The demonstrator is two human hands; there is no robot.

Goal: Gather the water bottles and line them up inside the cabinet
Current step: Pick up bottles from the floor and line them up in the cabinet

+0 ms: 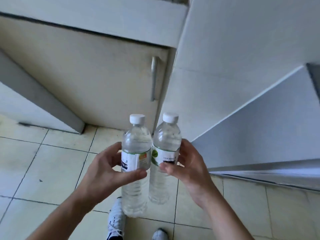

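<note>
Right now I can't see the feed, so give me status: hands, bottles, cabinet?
Left hand grips left bottle, right hand grips right bottle. Both upright, capped. Cabinet door shut, blocks entry.

Both forearms are showing bare from the lower corners up to the left hand [110, 170] and right hand [188, 168] — no sleeves, watch or rings. The feet are wearing pale grey-white lace-up sneakers [116, 220] — dark trim is showing near the sole.

No legible text anywhere. Left bottle [135, 163] label [133, 161]: dark blurred lettering, orange patch (unreadable). Right bottle [164, 160] label [165, 157]: green leaf mark, small dark characters too blurred to read.
</note>
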